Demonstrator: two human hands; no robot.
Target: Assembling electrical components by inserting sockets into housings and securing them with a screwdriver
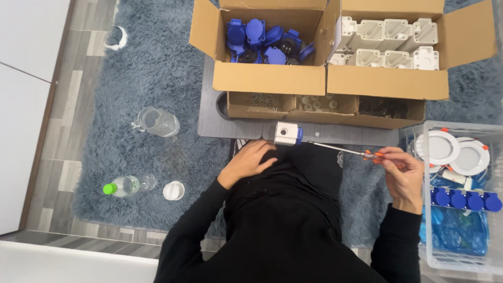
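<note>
My right hand (403, 173) grips the orange handle of a long thin screwdriver (340, 150), whose shaft points left toward a small white box-shaped part with a blue side (287, 133). That part rests on the near edge of a dark grey board (209, 115), just beyond my lap. Resting on my black-clothed lap, my left hand (249, 161) lies just below and left of the part, fingers loosely curled and holding nothing.
A cardboard box of blue socket covers (267, 44) and another of white housings (387, 44) stand on the board, with three small trays (314, 105) of screws and small parts in front. A clear bin (461, 188) stands right. A glass jug (157, 121), bottle (123, 186) and cap (173, 191) lie left on the grey rug.
</note>
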